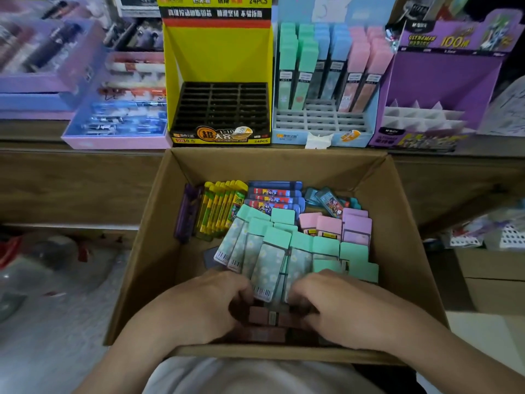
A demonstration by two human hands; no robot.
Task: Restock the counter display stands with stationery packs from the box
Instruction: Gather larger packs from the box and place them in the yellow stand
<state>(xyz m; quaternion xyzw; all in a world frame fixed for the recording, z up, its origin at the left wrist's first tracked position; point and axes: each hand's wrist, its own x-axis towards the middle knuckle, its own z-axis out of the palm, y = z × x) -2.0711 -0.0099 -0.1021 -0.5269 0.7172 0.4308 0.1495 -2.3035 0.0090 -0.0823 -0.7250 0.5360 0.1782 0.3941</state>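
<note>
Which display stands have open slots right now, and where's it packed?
Yellow stand: black slot grid entirely empty. Blue stand: front rows free, back rows packed with green, blue and pink packs. Purple stand: white dividers empty. Cardboard box crowded; both hands, left hand and right hand, among green packs.

Your left hand (210, 305) and right hand (341, 308) curl over mint-capped packs (272, 260) at the box's (136, 260) six o'clock edge. Yellow stand (218, 61) at twelve, slots bare; blue stand (324, 120) at one, part filled.
</note>
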